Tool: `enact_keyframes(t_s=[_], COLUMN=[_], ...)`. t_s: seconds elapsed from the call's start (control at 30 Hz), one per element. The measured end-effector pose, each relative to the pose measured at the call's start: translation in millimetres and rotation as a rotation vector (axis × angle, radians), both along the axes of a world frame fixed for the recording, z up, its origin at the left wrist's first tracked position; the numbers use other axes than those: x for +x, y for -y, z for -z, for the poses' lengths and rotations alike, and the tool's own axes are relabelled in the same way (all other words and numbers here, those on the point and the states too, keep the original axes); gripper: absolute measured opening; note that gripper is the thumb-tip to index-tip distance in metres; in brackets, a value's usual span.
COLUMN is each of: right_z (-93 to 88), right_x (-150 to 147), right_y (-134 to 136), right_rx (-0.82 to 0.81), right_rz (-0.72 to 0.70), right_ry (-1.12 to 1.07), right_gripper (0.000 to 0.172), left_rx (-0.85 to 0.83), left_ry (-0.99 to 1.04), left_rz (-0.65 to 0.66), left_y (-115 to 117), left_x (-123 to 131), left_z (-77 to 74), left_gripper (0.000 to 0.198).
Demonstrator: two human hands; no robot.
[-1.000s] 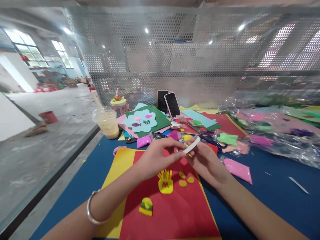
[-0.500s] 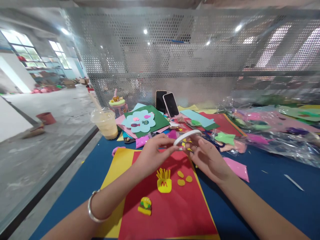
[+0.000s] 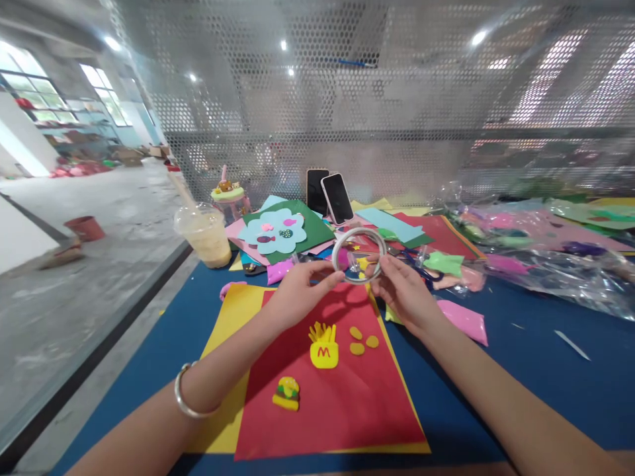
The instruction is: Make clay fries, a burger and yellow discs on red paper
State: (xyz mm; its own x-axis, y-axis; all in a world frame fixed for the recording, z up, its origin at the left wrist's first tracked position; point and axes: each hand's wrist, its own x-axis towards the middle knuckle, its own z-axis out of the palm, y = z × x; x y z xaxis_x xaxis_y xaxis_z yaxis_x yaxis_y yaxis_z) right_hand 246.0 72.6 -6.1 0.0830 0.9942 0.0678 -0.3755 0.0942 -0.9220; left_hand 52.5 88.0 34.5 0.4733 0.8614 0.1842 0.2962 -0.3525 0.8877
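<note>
- Ring [image 3: 359,232]: white to pale grey, thin-banded, open in the middle, tipped up to show its round face, held between the hands over the red sheet's [image 3: 337,416] far edge.
- Left hand [image 3: 301,289]: narrow, thumb and fingers pinching the ring's lower left.
- Right hand [image 3: 405,292]: fingers curled, tips gripping its lower right.

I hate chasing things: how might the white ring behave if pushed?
The white ring would probably roll on edge, given its round rim. It is likely light, with its wide open middle, and seems fairly stiff, its outline round between left hand and right hand.
</note>
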Motion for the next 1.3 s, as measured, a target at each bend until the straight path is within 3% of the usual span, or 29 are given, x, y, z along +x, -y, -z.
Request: enact_keyframes(t_s=[0.1, 0.2, 0.27, 0.53, 0.73, 0.93, 1.07, 1.23, 1.3], right_z=[1.0, 2.9, 4.0, 7.2, 7.9, 3.6, 2.3, 1.2, -0.1], right_x=[3, 6, 6, 7, 6, 3, 3, 1, 0], right_y=[-5, -9, -10, -10, -11, -9, -9, -8, -8], right_rx=[0.025, 0.016, 0.011, 0.018, 0.007, -0.014, -0.025, -0.044, -0.053], right_rz=[0.132, 0.178, 0.18, 0.141, 0.135, 0.149, 0.149, 0.14, 0.137], right_ry=[-0.056, -0.097, -0.103, -0.085, -0.082, -0.075, -0.068, -0.056, -0.05], right_gripper=[0.038, 0.038, 0.038, 0.034, 0.038, 0.044, 0.045, 0.048, 0.05], left_rx=[-0.101, -0.277, -0.311, -0.305, -0.187, -0.287, -0.178, -0.104, 0.005], left_ry=[-0.246, -0.295, -0.299, -0.209, -0.183, -0.179, -0.235, -0.295, -0.327], left_rz=[0.122, 0.245, 0.238, 0.235, 0.027, 0.258, 0.176, 0.237, 0.167], left_y=[1, 3, 4, 1, -6, -5, -5, -8, -8], left_x=[-3, -3, -3, -2, -5, -5, -6, -8, -8], left_z=[1.1, 6.8, 11.9, 21.6, 24.5, 26.8, 24.9, 19.5, 17.3], left_gripper=[0.053, 0.066, 0.064, 0.06, 0.05, 0.053, 0.053, 0.053, 0.05])
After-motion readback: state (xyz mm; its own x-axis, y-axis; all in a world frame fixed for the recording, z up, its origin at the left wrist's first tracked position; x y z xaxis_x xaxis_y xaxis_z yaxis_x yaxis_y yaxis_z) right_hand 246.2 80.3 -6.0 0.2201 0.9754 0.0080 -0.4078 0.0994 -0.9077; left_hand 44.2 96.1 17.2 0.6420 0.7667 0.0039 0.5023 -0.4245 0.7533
